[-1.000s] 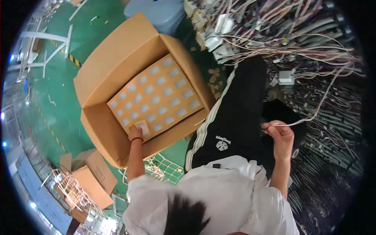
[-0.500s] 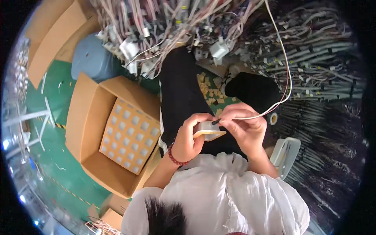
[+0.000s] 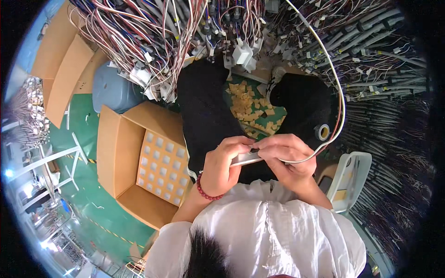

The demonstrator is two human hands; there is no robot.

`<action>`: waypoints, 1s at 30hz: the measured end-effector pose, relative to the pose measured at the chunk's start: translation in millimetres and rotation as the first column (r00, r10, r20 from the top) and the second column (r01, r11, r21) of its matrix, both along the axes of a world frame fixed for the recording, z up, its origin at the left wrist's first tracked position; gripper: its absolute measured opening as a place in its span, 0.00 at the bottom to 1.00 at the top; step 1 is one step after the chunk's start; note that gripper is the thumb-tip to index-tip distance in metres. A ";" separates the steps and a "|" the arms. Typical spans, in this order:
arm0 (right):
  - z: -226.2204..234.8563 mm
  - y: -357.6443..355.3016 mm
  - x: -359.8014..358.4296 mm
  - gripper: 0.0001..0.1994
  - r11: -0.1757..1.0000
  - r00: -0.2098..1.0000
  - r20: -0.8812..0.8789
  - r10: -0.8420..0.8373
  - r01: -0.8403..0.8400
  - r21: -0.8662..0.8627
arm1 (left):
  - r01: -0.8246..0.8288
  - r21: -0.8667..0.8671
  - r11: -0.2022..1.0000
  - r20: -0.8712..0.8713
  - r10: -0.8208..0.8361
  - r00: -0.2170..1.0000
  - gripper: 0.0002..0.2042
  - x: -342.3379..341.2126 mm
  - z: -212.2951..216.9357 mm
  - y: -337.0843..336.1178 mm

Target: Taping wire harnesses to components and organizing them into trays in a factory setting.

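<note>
My left hand (image 3: 223,162) is closed around a small white box-shaped part (image 3: 245,158), which lies nearly edge-on in front of my lap. From the other side, my right hand (image 3: 288,160) pinches the black end (image 3: 253,150) of a cable against that part. Fingers of both hands almost meet there, so whether the end sits inside an opening cannot be made out. The cable's white and dark red wires (image 3: 341,116) leave my right hand and loop up to the top of the view. A red bead bracelet (image 3: 204,191) circles my left wrist.
An open cardboard box (image 3: 107,150) at left holds white pieces in a tan grid (image 3: 162,163). Behind it stands a blue-grey stool (image 3: 111,88). Wire bundles (image 3: 139,32) hang ahead and right. Tan scraps (image 3: 245,102) litter the floor. A translucent bin (image 3: 361,173) is at right.
The white part has turned from showing its tan-edged side to nearly edge-on. Both hands have closed in on the black cable end. The whole view has shifted slightly.
</note>
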State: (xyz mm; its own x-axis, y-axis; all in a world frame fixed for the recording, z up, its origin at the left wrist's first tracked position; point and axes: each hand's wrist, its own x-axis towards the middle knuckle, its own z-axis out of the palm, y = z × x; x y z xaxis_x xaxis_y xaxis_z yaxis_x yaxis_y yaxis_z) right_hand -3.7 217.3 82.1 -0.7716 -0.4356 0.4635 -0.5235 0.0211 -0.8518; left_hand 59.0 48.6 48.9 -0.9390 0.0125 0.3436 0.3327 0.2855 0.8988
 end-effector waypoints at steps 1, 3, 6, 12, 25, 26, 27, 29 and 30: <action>0.7 2.3 -0.7 0.14 1.000 1.000 0.003 -0.002 0.002 -0.003 | 0.021 -0.015 1.000 0.016 -0.021 1.000 0.19 0.0 1.4 -0.3; 2.2 6.8 -2.0 0.13 0.999 0.996 0.080 0.036 -0.037 0.012 | 0.043 -0.012 0.999 0.035 -0.042 0.999 0.19 -1.1 2.6 -0.2; -1.0 10.2 -2.1 0.11 1.000 0.992 0.122 0.030 -0.031 0.006 | 0.087 -0.016 0.996 0.070 -0.085 0.994 0.19 -5.0 1.7 -0.5; -3.7 14.6 -4.7 0.09 0.997 0.989 0.147 0.001 -0.012 0.074 | 0.126 0.089 0.988 0.103 -0.135 0.985 0.20 1.3 0.7 1.3; 5.0 20.1 -13.7 0.08 0.983 0.990 0.066 0.121 -0.129 0.134 | 0.203 0.092 0.975 0.171 -0.216 0.961 0.19 -3.0 0.3 -0.3; 6.0 21.3 -16.2 0.08 0.977 0.986 0.098 0.136 -0.150 0.153 | 0.216 0.173 0.961 0.217 -0.251 0.943 0.18 -2.7 0.3 -0.3; 4.4 21.9 -20.2 0.07 0.976 0.964 0.221 0.149 -0.179 0.123 | 0.212 0.231 0.950 0.231 -0.265 0.936 0.17 -5.1 0.6 0.4; -11.4 24.6 -19.7 0.06 0.980 0.777 0.602 0.183 -0.192 -0.050 | 0.177 0.331 0.927 0.311 -0.284 0.907 0.15 -11.4 -4.0 1.1; -16.4 23.1 -17.0 0.09 0.970 0.570 0.786 0.239 -0.113 -0.213 | 0.085 0.460 0.884 0.379 -0.281 0.882 0.15 -16.2 -6.1 2.2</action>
